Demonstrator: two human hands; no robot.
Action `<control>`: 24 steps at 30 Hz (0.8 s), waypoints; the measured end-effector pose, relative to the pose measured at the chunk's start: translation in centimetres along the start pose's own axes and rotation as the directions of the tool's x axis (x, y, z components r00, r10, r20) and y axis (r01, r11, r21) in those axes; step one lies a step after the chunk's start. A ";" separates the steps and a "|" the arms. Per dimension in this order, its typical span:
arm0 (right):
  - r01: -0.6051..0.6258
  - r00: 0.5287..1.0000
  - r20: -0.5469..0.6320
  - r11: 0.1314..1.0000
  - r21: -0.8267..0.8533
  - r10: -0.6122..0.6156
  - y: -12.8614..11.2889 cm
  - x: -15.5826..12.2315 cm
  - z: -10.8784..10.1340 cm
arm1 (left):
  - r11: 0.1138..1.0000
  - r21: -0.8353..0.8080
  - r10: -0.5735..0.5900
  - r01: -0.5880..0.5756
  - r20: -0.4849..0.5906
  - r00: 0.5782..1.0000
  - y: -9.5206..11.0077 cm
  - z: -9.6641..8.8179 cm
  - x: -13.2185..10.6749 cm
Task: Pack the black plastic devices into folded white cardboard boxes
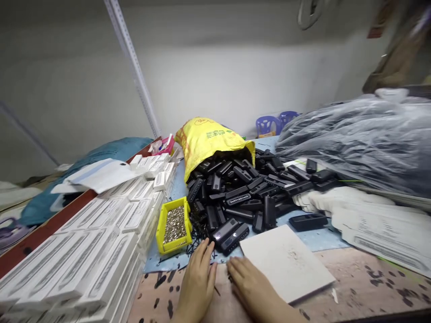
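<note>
My left hand [198, 280] rests at the table's front with its fingers stretched forward. Its fingertips are beside two black plastic casings [230, 234] at the near edge of a big pile. My right hand [251, 285] lies low and flat near the left edge of a white square board [288, 262]. A small dark bit shows by its fingertips, too unclear to name. A yellow bin [160, 237] full of small shiny metal parts [175, 224] stands just beyond my left hand. The casings [240, 179] spill from a yellow sack [215, 139].
White boxes [101, 264] are stacked along the left, with a white sheet [101, 174] on them. On the right are a dirty white glove [336, 199], printed plastic bags [387, 233] and a large grey plastic-wrapped bundle [357, 139]. Purple chairs [268, 124] stand behind.
</note>
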State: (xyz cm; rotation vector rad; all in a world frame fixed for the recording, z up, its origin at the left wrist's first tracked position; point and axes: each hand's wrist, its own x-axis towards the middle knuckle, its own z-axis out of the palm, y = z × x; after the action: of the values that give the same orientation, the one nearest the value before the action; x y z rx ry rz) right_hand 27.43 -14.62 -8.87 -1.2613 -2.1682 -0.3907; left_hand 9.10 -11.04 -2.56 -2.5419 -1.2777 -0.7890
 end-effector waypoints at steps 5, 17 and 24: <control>-0.023 0.930 0.365 0.982 0.187 -0.048 3.6 1.0 -6.1 | 0.995 0.011 0.104 -0.104 -0.030 0.994 0.1 2.8 3.3; 0.018 0.921 0.388 0.999 0.040 -0.032 9.1 -2.7 -5.3 | 0.967 0.252 -0.046 -0.031 0.291 0.956 -3.0 5.5 7.6; -0.196 0.932 0.337 0.966 0.170 0.130 13.0 -0.7 -7.4 | 0.975 0.218 -0.003 -0.040 0.191 0.982 -2.6 5.8 6.6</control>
State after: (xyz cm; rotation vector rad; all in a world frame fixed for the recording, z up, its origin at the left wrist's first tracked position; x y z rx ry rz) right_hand 41.39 -12.37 -4.08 -1.4576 -2.2757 0.1135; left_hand 12.44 -2.70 -4.07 -2.4900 -1.3119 -0.3802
